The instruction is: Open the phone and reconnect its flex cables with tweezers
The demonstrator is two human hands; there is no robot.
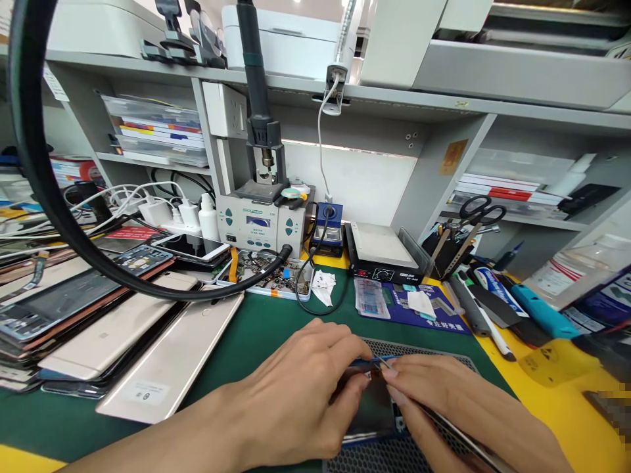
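My left hand point(300, 387) lies curled over a dark phone point(372, 407) with a blue frame, its fingers pressed on the phone's top edge. My right hand point(444, 394) pinches thin metal tweezers point(384, 363), whose tips touch the phone's upper edge between the two hands. The phone rests on a black perforated mat point(424, 348) laid on the green work mat point(266, 328). Most of the phone is hidden under my hands.
Phones and back covers point(123, 328) are stacked at the left under a thick black hose point(59, 217). A hot-air station point(261, 223), parts tray point(266, 272), heating plate point(382, 253) and blue mat point(409, 305) stand behind. Scissors, pens and bottles crowd the yellow right side point(552, 387).
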